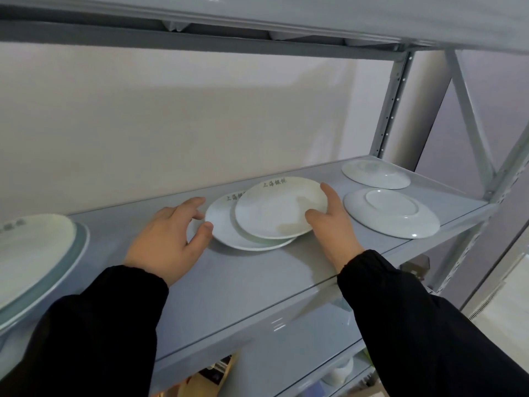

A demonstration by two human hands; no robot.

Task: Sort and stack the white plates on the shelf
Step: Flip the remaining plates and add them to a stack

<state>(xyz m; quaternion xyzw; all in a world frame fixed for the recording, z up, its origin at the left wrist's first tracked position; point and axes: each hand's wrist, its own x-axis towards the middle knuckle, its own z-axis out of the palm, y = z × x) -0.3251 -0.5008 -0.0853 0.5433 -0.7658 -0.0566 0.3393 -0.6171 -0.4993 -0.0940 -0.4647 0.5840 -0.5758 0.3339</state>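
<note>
Here we are with both hands up on the grey metal shelf, either side of two white round ceramic plates. Our right hand is spread against the right rim of the upper white plate, thumb on its near edge and fingers up along the rim, not closed around it. That plate sits face up, offset to the right on the lower white plate beneath; both carry grey printed characters near the far rim. Our left hand rests open at the lower plate's left edge, thumb touching the rim. Black sleeves cover both arms. Further right, two white plates lie upside down: the near overturned plate and the far overturned plate. At far left sits a large white plate stack.
</note>
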